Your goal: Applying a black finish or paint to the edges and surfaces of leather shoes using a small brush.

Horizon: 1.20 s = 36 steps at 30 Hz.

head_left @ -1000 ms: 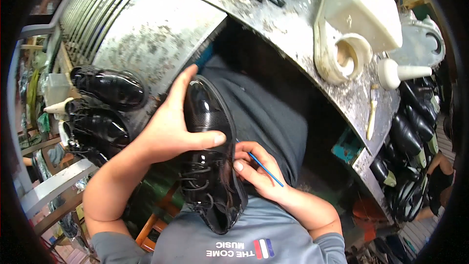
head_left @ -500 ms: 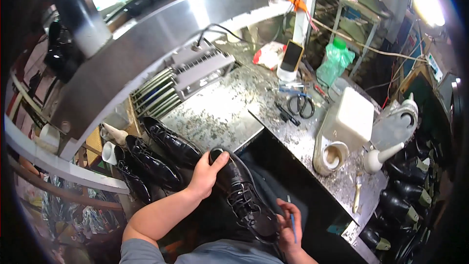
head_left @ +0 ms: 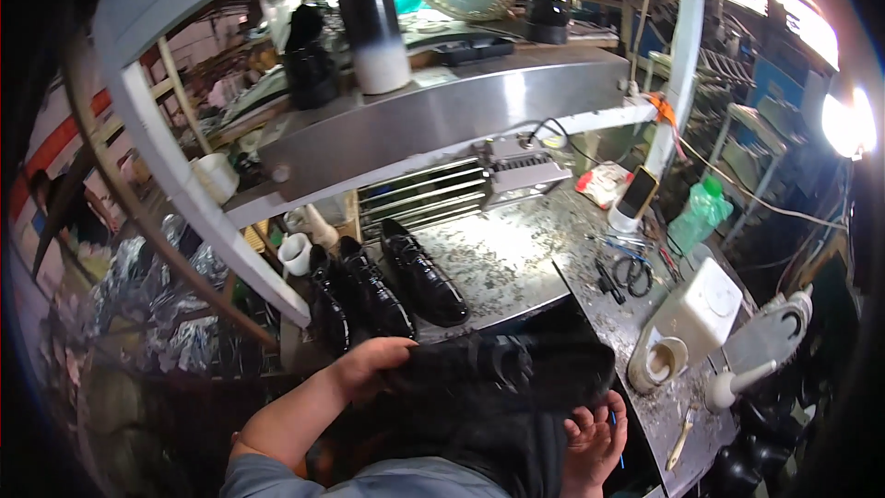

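Observation:
A black lace-up shoe (head_left: 507, 367), smeared by motion, lies almost level across my lap. My left hand (head_left: 373, 364) grips its left end, the thumb along the upper edge. Under the shoe's right end is my right hand (head_left: 595, 438), fingers curled round a thin blue stick (head_left: 622, 461) that is mostly hidden; whether these fingers also touch the shoe I cannot tell. Just beyond my left hand, three glossy black shoes stand side by side on the bench: a left one (head_left: 329, 304), a middle one (head_left: 376, 290) and a right one (head_left: 422, 275).
A metal bench (head_left: 516, 267) bears a white container with a glue pot (head_left: 659, 361), a brush (head_left: 680, 440), a white squeeze bottle (head_left: 737, 385), a phone (head_left: 638, 192) and a green plastic-wrapped bottle (head_left: 702, 212). A grey lamp unit (head_left: 521, 171) hangs under the steel shelf (head_left: 452, 111).
The held shoe has swung from pointing down toward me to lying nearly crosswise. My right hand moved rightward with it, still holding the blue stick. The view has tilted up and turned left.

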{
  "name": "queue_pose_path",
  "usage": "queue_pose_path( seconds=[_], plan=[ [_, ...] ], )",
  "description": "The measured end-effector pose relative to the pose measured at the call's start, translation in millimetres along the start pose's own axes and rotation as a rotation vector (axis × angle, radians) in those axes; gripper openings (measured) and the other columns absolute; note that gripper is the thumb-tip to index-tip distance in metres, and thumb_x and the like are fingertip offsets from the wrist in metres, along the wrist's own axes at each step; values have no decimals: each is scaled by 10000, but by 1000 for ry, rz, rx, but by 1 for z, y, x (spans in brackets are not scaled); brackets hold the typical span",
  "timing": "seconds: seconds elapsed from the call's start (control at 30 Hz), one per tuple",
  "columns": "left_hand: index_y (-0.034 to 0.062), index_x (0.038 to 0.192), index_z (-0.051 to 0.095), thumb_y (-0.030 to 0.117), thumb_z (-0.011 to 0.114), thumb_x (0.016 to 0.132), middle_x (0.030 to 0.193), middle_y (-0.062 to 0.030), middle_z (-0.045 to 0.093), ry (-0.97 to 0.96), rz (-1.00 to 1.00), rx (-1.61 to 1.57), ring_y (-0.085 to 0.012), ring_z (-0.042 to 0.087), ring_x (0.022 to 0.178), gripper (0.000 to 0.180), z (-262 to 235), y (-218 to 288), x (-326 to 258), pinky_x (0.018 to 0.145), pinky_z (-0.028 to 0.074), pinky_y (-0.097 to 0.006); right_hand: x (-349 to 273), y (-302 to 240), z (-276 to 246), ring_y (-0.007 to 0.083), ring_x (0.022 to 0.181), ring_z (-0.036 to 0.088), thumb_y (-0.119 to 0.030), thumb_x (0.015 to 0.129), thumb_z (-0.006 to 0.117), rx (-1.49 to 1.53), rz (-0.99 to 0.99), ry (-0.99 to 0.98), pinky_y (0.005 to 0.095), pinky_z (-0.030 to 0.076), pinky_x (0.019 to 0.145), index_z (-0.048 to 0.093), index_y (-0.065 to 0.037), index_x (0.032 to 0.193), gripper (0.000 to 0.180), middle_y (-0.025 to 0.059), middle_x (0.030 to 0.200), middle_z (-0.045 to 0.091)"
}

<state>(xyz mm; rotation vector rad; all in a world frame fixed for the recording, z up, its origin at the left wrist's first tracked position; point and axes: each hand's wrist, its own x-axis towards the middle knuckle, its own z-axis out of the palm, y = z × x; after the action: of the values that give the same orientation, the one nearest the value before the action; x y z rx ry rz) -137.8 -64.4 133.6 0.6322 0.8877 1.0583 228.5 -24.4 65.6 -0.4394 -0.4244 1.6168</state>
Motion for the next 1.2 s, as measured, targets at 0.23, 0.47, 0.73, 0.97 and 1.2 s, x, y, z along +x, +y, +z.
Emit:
queue_pose_path(
  seconds=[0.23, 0.47, 0.73, 0.97, 1.2],
  plan=[
    [141, 1390, 554, 498, 462, 1036, 1296, -83, 663, 219, 842, -395, -309, 674, 1116, 511, -8, 11, -85, 805, 619, -448, 5, 15, 11, 203, 889, 694, -368, 985, 557, -236, 85, -68, 291, 595, 696, 502, -97, 1354, 461, 163, 1346, 569],
    [50, 1329, 585, 371, 532, 1046, 1279, -128, 654, 611, 1245, -269, -263, 672, 1108, 432, 14, 91, -112, 886, 622, -335, -7, 14, 9, 182, 864, 679, -343, 982, 547, -309, 60, -92, 266, 570, 693, 497, -89, 1348, 448, 156, 1327, 577],
    [-29, 1345, 492, 307, 483, 1072, 1299, -207, 598, 573, 1274, -235, -328, 641, 1142, 433, 16, 209, -92, 927, 612, -410, -17, 11, -9, 188, 867, 656, -340, 935, 602, -309, 95, -64, 271, 505, 701, 425, -53, 1379, 558, 191, 1359, 537],
    [62, 1063, 663, 484, 706, 920, 845, -54, 703, 836, 884, 393, -145, 691, 750, 448, 0, 269, -84, 618, 565, -246, -22, 14, -6, 148, 791, 610, -318, 954, 562, -367, 76, -27, 254, 483, 669, 468, -61, 1346, 478, 150, 1279, 590],
    [39, 1069, 667, 828, 473, 859, 627, 44, 498, 1289, 619, 1044, -39, 337, 477, 840, -12, 279, -104, 453, 224, -220, -18, 22, 0, 152, 829, 613, -292, 935, 568, -409, 139, -54, 282, 467, 717, 468, -59, 1318, 460, 164, 1253, 589]
  ],
)
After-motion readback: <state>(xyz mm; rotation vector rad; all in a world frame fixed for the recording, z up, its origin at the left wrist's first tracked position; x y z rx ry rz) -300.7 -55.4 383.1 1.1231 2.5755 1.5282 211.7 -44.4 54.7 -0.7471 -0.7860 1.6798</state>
